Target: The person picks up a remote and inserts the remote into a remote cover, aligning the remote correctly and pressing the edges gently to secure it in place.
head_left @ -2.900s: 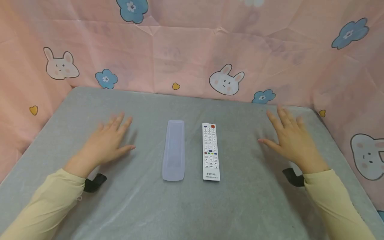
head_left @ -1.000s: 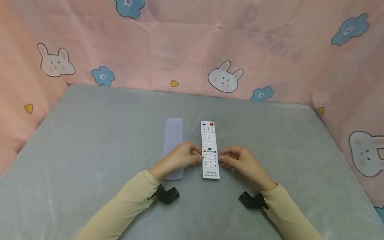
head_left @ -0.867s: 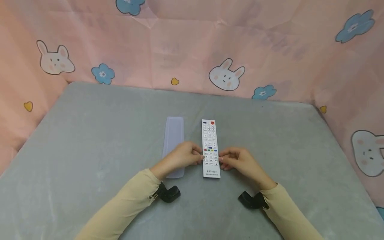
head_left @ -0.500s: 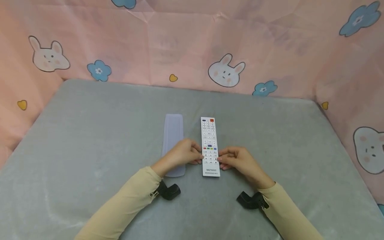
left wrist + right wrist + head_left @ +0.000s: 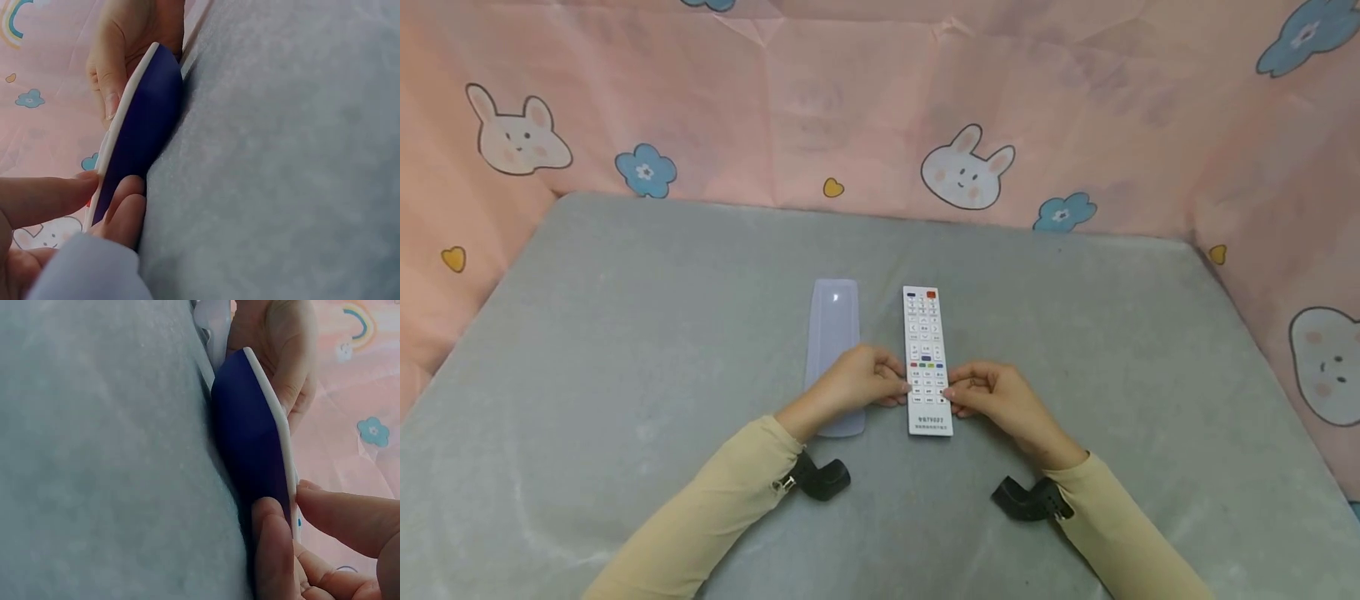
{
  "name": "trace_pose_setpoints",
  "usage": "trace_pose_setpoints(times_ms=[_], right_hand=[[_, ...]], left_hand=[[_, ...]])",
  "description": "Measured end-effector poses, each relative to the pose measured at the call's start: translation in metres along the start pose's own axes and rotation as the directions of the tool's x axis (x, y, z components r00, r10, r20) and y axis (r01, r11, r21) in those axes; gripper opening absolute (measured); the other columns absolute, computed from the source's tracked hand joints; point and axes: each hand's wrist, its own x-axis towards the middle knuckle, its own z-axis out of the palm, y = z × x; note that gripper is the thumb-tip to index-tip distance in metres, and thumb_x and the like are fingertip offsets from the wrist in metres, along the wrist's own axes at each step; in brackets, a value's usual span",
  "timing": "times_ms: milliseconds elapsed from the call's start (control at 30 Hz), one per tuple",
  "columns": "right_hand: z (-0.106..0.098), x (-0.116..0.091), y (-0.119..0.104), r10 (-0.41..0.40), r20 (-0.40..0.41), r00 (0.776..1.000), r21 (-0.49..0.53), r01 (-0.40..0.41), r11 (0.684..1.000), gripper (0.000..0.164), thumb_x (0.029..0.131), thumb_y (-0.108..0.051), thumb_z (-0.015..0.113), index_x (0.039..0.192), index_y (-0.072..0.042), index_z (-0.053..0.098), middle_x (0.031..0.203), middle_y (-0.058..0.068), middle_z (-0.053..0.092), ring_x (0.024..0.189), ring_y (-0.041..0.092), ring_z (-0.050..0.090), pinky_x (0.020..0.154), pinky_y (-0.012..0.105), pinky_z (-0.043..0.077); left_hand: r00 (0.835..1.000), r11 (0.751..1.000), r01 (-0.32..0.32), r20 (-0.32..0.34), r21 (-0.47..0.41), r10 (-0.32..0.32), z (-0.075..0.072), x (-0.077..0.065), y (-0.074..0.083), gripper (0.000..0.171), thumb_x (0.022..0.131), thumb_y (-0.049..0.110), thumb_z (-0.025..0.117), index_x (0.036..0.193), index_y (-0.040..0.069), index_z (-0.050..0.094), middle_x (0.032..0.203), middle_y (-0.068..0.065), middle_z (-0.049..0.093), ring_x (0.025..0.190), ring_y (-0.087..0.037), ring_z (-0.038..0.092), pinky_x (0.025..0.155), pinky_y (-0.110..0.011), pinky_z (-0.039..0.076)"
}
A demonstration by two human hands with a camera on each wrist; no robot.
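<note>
A white remote control (image 5: 924, 342) with a red button at its far end lies in the middle of the table in the head view. My left hand (image 5: 859, 379) pinches its left edge near the lower part. On the opposite edge, my right hand (image 5: 1003, 398) pinches it too. Both wrist views show thumbs at the white top rim and fingers against the dark blue side of the remote (image 5: 150, 103). Left of the remote, a translucent pale purple sleeve-like cover (image 5: 833, 321) lies flat, partly hidden by my left hand. The right wrist view catches part of this cover (image 5: 215, 325).
The grey table (image 5: 647, 317) stretches to both sides and in front. A pink curtain (image 5: 850, 100) with rabbits and flowers borders its back and sides. Black wrist-worn mounts (image 5: 823, 479) sit under the cream sleeves (image 5: 715, 492).
My hands, spread wide apart at first, have come inward and now pinch the remote control from both sides. The head view has tilted downward slightly. The cover has stayed on the table.
</note>
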Motion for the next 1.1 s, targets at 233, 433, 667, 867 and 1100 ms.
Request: trace_pose_setpoints(times_ms=[233,433,667,867,1100], right_hand=[[-0.0001,0.0017,-0.0016,-0.004,0.003,1.0,-0.005,0.004,1.0,0.03,0.088,-0.002,0.063,0.108,0.019,0.054,0.089,0.014,0.066,0.072,0.008,0.062,0.065,0.024,0.055],[0.0011,0.0027,-0.0011,-0.005,0.0,1.0,0.024,0.005,1.0,0.036,0.088,-0.001,0.063,0.116,0.018,0.051,0.095,0.016,0.065,0.077,0.008,0.062,0.067,0.025,0.055],[0.0016,0.0024,0.0017,-0.06,-0.022,0.998,0.094,0.062,0.994,0.039,0.087,0.004,0.061,0.121,0.018,0.048,0.102,0.018,0.063,0.083,0.009,0.063,0.071,0.024,0.056],[0.0011,-0.0011,0.0014,-0.122,-0.074,0.99,0.116,0.131,0.985,0.038,0.086,0.005,0.063,0.12,0.017,0.049,0.103,0.015,0.065,0.087,0.011,0.065,0.075,0.026,0.056],[0.0028,-0.0037,-0.0033,-0.145,-0.124,0.982,0.114,0.159,0.981,0.038,0.086,0.002,0.065,0.118,0.017,0.051,0.099,0.01,0.066,0.087,0.013,0.065,0.075,0.025,0.055]], left_hand=[[1.0,0.999,-0.028,0.007,0.036,0.028,-0.0025,0.0002,0.0022,0.018,0.085,-0.002,0.064,0.097,-0.014,0.059,0.081,-0.019,0.069,0.065,-0.017,0.067,0.061,-0.026,0.057],[0.999,0.999,-0.04,-0.004,0.017,0.04,-0.0028,-0.0036,0.0035,0.018,0.085,-0.003,0.065,0.098,-0.014,0.058,0.086,-0.021,0.069,0.072,-0.02,0.068,0.064,-0.027,0.058],[0.995,0.996,-0.086,-0.037,0.021,0.087,-0.0026,-0.0048,0.0022,0.024,0.083,0.0,0.067,0.102,-0.012,0.059,0.092,-0.019,0.068,0.078,-0.018,0.066,0.069,-0.025,0.056],[0.99,0.99,-0.127,-0.066,-0.055,0.123,-0.0008,-0.0061,0.0043,0.029,0.084,0.0,0.066,0.109,-0.012,0.057,0.099,-0.022,0.066,0.088,-0.023,0.066,0.076,-0.027,0.055],[0.989,0.987,-0.132,-0.075,-0.095,0.126,0.001,-0.0074,0.0058,0.028,0.085,-0.002,0.063,0.11,-0.014,0.055,0.102,-0.024,0.064,0.091,-0.027,0.065,0.079,-0.028,0.055]])
